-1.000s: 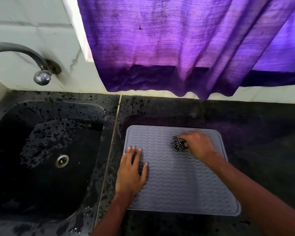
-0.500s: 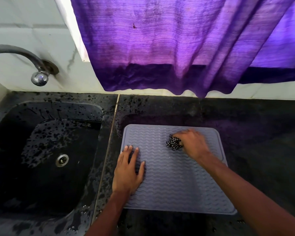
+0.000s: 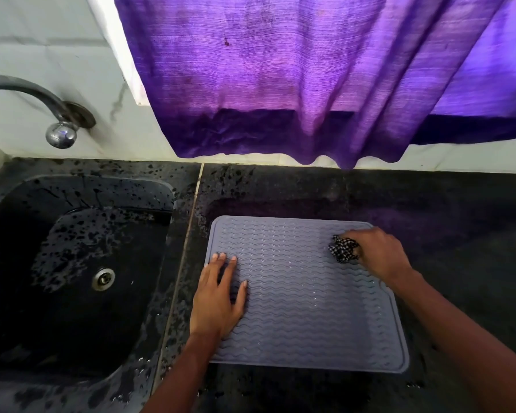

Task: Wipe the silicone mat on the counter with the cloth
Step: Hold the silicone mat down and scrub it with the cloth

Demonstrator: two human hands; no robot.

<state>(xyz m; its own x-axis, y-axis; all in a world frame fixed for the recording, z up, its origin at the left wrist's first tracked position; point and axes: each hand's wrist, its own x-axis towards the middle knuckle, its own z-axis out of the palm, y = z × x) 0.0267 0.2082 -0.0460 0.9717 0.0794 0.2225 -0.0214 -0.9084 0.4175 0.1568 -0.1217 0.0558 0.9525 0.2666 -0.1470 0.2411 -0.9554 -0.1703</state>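
The right hand [image 3: 380, 256] curls around a bunched black-and-white cloth [image 3: 342, 248], holding it on the grey mat [image 3: 304, 308] beneath, near the mat's far right corner. Left of that grip, the left hand [image 3: 218, 299] lies flat with straight fingers on the mat's left edge. The mat lies on the dark counter [image 3: 465, 234]. Further left is 1 black sink [image 3: 72, 189].

Dim scene, backlit purple.
Daylight glows through curtain [image 3: 280, 70], tinting counter [image 3: 444, 210] violet; sink [image 3: 102, 180] near black; glint on tap [image 3: 60, 135]; wide-angle bend at edges.
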